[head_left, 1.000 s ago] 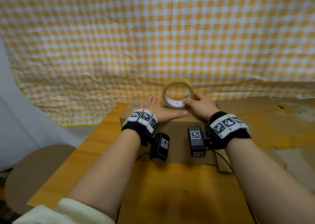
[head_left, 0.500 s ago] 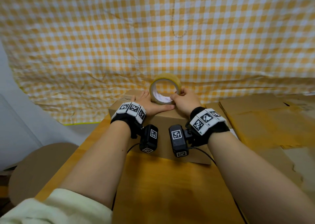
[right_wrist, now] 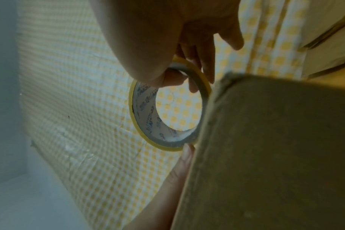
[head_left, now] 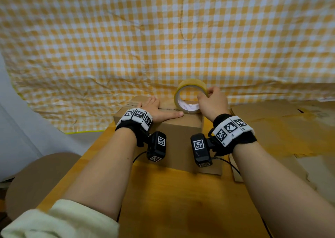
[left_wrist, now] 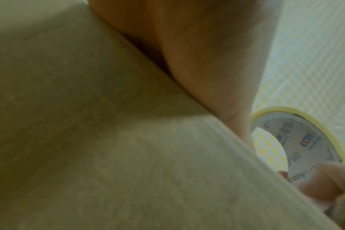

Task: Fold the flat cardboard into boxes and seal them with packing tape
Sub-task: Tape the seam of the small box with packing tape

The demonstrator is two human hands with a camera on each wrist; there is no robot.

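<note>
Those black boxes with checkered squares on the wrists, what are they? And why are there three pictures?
They are small cameras strapped to a person's wrists. The big picture comes from a camera on the head; the two dim ones look along each hand. A brown cardboard box stands on the orange wooden table. The left hand lies flat on the box's top. The right hand pinches a yellowish roll of packing tape, standing on edge on the box. Flat cardboard sheets lie to the right.

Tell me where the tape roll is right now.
In the head view, the tape roll stands on edge atop the cardboard box, held by the right hand.
</note>
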